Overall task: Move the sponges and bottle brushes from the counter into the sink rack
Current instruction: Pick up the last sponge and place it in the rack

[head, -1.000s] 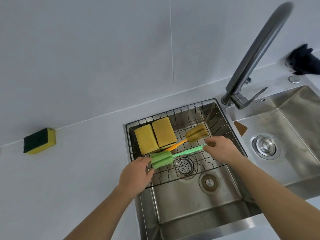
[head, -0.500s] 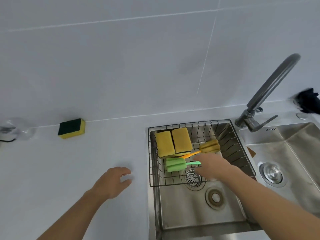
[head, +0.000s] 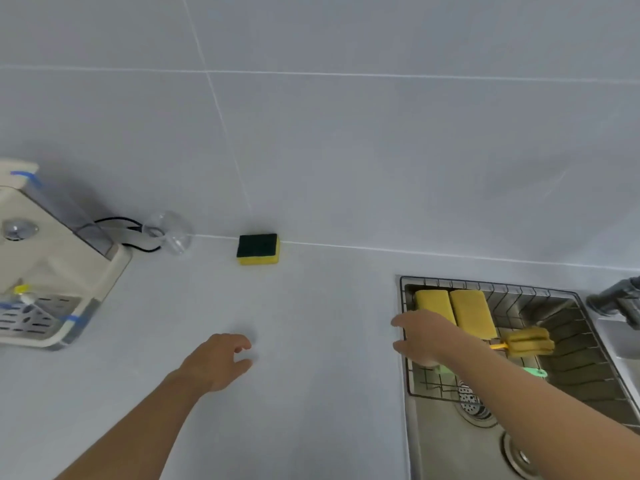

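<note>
A yellow sponge with a dark green top (head: 258, 248) lies on the counter against the wall. The wire sink rack (head: 575, 355) holds two yellow sponges (head: 455, 311), an orange bottle brush with a yellow head (head: 528, 342) and a green bottle brush (head: 535, 372), mostly hidden under my right arm. My right hand (head: 420, 337) hovers over the rack's left edge, fingers apart, holding nothing. Over the bare counter my left hand (head: 218, 360) is also empty with loosely curled fingers, well below the counter sponge.
A cream countertop appliance (head: 52, 261) with a black cable and a clear glass (head: 171, 233) stands at the far left. The steel sink basin (head: 446, 448) with its drain lies below the rack. The grey faucet base (head: 614, 301) shows at the right edge.
Both hands let go of the green brush, which now lies in the rack. My left hand moved left over the counter; my right hand drew to the rack's left edge. The view swung left.
</note>
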Motion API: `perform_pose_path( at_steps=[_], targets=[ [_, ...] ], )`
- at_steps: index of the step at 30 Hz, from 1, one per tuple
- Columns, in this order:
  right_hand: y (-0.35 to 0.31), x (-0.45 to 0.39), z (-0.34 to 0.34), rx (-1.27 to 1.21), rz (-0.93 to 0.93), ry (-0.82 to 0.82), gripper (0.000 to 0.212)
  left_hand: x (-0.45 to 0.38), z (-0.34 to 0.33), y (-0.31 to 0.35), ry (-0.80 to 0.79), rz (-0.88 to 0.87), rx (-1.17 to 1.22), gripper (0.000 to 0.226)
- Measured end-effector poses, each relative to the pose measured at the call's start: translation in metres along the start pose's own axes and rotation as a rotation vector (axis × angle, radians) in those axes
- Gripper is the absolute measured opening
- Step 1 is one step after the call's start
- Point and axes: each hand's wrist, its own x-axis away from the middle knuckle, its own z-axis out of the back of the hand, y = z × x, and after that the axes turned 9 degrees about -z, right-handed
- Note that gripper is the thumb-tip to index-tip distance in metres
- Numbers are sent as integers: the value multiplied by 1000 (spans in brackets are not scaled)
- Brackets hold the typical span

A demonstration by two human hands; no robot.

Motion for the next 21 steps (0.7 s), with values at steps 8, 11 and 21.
perform_pose_path(
  at_steps=[8,11,21],
  targets=[
    [-88,-20,9,48,-14,-4,57,-12,48,-78,36,30,40,36],
    [-115,-30,12,48,-6,4,56,-23,58,-91,49,30,77,36],
    [-180,-77,35,-171,-29,4,55,-95,89,-89,223,88,552,32]
  ],
)
